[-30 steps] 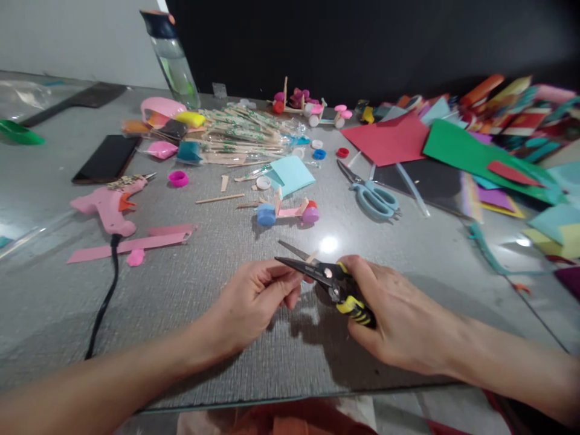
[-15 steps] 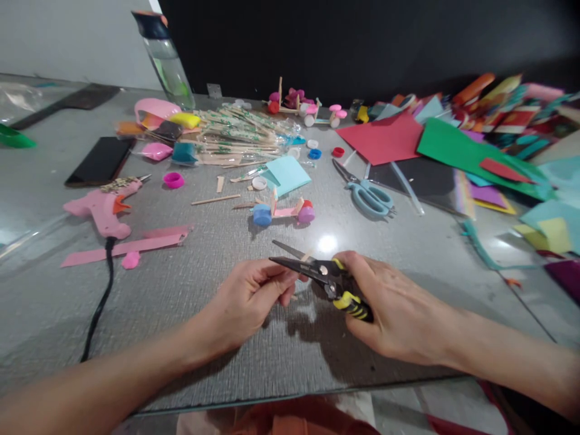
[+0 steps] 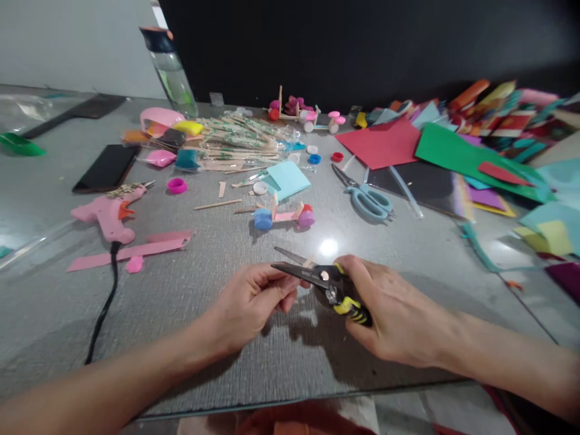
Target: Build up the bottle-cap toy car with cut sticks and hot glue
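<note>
My right hand (image 3: 389, 308) is wrapped round the black and yellow handles of a pair of heavy-duty scissors (image 3: 333, 284). Their dark blades are spread and point left. Between the blades shows a small pale piece of wooden stick (image 3: 309, 261). My left hand (image 3: 258, 299) pinches the stick near the blades, its fingertips partly hidden behind the nearer blade. Just beyond the hands stands a small toy car (image 3: 285, 216) with bottle-cap wheels in blue, purple and red, joined by a pink strip.
A pink glue gun (image 3: 106, 211) with its black cord lies at the left, near a phone (image 3: 106, 168). Blue-handled scissors (image 3: 369, 202) rest right of the toy car. Behind are wrapped wooden sticks (image 3: 244, 142), a water bottle (image 3: 170, 78) and coloured sheets (image 3: 385, 142).
The whole view has shifted slightly, so the table sits a little lower in the picture. Both hands keep nearly the same pose, and the scissor blades remain spread around the stick.
</note>
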`<move>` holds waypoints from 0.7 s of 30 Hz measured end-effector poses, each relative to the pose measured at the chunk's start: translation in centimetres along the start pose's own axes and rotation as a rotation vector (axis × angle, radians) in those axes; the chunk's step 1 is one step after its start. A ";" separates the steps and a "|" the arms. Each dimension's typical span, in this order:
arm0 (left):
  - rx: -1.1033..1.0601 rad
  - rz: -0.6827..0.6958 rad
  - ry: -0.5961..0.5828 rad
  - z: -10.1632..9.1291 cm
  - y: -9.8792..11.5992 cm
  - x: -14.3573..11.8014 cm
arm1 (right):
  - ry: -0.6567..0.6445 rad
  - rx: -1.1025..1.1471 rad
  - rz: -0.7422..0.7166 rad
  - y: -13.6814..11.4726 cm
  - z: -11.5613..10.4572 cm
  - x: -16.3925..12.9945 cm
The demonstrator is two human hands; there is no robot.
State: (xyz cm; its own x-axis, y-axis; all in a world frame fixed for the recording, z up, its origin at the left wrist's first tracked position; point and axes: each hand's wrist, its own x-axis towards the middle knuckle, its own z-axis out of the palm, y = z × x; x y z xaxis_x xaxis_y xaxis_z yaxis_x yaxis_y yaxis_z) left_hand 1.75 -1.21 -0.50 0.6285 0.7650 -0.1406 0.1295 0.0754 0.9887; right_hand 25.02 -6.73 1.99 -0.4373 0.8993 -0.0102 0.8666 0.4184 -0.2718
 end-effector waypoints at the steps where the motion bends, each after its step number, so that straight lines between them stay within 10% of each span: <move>1: 0.003 0.007 -0.007 -0.1 0.0 0.0 | -0.010 0.008 0.000 0.0 -0.1 0.0; 21: -0.380 0.032 -0.109 -0.3 0.4 -0.3 | 0.082 0.075 -0.059 -0.5 -1.5 -0.6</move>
State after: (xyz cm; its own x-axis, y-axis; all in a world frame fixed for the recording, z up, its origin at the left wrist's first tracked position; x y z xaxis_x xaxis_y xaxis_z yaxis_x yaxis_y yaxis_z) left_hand 1.32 -1.23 -0.02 0.7079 0.6999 -0.0943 -0.1714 0.2998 0.9385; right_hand 25.22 -7.25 3.62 -0.4634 0.8820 0.0860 0.8181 0.4631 -0.3410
